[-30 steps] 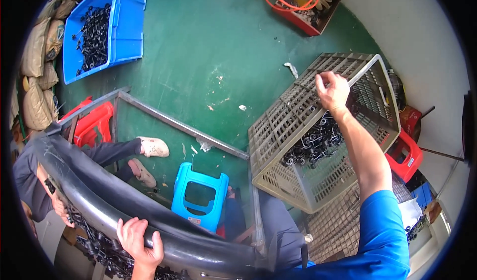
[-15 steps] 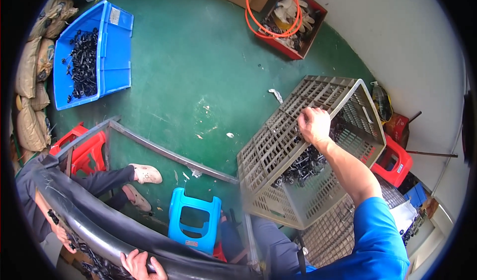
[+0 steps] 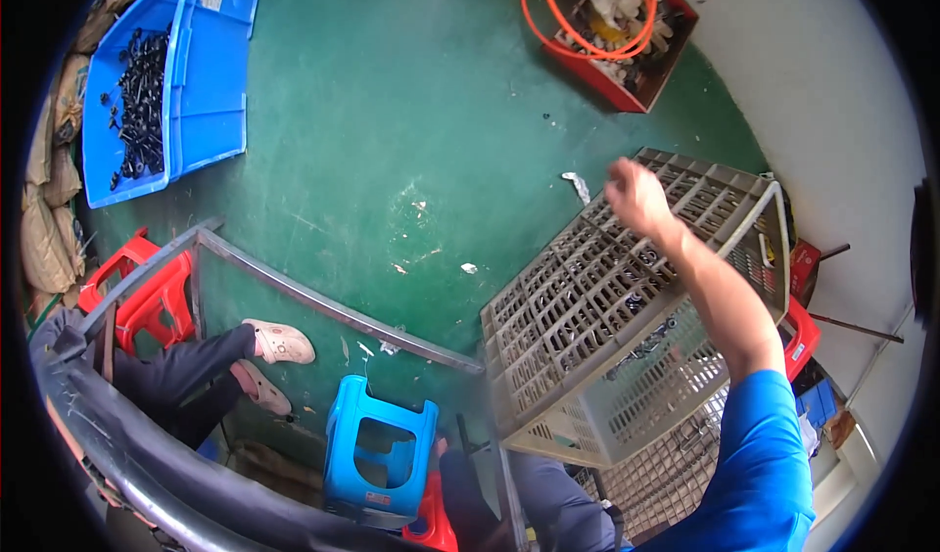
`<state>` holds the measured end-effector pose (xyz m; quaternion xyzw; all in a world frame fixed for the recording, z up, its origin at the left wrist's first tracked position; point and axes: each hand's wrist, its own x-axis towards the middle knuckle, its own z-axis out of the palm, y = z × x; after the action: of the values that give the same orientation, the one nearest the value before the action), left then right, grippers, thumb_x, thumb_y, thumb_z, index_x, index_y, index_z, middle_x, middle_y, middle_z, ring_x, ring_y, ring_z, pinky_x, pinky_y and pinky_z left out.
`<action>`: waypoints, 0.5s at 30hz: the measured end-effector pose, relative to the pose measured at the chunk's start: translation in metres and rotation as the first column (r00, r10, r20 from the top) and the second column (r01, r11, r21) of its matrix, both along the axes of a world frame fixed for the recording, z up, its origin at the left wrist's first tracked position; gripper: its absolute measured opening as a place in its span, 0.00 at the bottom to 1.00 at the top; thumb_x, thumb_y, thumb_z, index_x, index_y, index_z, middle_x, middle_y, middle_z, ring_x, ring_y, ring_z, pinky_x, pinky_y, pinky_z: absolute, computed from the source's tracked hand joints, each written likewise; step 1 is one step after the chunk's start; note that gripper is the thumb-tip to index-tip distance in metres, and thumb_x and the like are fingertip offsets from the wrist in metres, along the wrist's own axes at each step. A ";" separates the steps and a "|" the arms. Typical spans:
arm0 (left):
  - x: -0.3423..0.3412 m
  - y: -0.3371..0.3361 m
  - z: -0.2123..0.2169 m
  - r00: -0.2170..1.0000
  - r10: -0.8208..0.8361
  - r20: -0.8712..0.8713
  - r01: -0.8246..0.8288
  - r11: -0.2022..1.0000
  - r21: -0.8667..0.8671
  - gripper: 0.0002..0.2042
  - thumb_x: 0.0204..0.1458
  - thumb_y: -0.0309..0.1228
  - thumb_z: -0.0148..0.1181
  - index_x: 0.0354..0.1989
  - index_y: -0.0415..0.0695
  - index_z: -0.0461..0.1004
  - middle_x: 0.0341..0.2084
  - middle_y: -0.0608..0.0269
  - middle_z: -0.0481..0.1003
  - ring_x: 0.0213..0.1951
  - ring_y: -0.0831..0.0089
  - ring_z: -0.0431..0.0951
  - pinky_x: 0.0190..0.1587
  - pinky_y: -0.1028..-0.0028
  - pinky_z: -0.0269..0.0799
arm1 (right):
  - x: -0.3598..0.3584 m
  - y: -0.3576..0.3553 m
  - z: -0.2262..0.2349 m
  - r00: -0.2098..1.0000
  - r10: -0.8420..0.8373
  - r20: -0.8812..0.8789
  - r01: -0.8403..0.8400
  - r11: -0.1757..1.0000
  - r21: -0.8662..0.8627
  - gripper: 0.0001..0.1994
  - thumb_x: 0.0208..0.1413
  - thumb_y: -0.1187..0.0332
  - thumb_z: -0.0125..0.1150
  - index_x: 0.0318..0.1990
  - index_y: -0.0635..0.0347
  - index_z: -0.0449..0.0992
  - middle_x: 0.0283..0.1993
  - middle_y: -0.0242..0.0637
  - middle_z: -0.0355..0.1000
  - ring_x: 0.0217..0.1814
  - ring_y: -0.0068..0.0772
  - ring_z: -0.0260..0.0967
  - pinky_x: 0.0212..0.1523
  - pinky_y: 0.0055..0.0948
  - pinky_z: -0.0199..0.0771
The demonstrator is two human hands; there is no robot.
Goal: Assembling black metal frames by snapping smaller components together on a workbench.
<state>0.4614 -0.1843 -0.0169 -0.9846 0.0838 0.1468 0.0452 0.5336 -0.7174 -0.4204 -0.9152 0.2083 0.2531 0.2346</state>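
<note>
My right hand (image 3: 636,200), fingers curled, grips the far upper edge of a large grey-beige slatted plastic crate (image 3: 534,420). My right arm reaches across the crate from the lower right. The crate lies tipped on its side, its opening turned toward the right. Small dark parts (image 3: 627,302) show through its slats. My left hand is out of view. Along the lower left runs a smooth black curved edge (image 3: 206,479).
A blue bin (image 3: 211,92) holds black parts at the far left. Grey metal frame bars (image 3: 333,302), a blue stool (image 3: 352,444) and a red stool (image 3: 162,288) stand near another person's legs. A red box (image 3: 612,92) with gloves and an orange hoop sits at the back.
The crate has tipped further, its slatted face turning up toward me. My right hand has shifted to its far edge. My left hand has left the black edge and the view.
</note>
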 end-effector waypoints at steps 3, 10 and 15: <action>0.004 -0.001 -0.003 0.999 -0.005 -0.043 0.007 0.999 0.035 0.09 0.51 0.29 0.62 0.39 0.40 0.78 0.36 0.58 0.78 0.48 0.54 0.75 0.66 0.48 0.45 | 0.022 -0.022 -0.085 0.996 -0.062 0.066 0.063 0.998 -0.010 0.18 0.49 0.67 0.60 0.48 0.64 0.75 0.46 0.52 0.75 0.50 0.51 0.74 0.53 0.40 0.73; 0.007 -0.003 -0.007 0.990 0.055 -0.129 -0.033 0.985 0.167 0.05 0.51 0.27 0.62 0.35 0.42 0.79 0.33 0.60 0.78 0.46 0.55 0.77 0.67 0.46 0.44 | 0.059 0.000 -0.203 0.983 -0.177 0.052 0.178 0.984 -0.023 0.24 0.51 0.64 0.64 0.56 0.61 0.71 0.53 0.51 0.73 0.57 0.49 0.70 0.58 0.37 0.70; 0.001 0.005 -0.003 0.981 0.101 -0.165 -0.071 0.982 0.176 0.04 0.52 0.26 0.60 0.35 0.42 0.78 0.33 0.61 0.79 0.46 0.53 0.77 0.67 0.42 0.40 | 0.080 -0.001 -0.250 0.983 -0.181 0.033 0.183 0.981 -0.065 0.30 0.51 0.59 0.64 0.61 0.58 0.66 0.58 0.51 0.69 0.60 0.48 0.68 0.60 0.37 0.68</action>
<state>0.4623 -0.1790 -0.0195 -0.9634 0.0319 0.2403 0.1146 0.6135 -0.7181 -0.6704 -0.9031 0.2963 0.2108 0.2285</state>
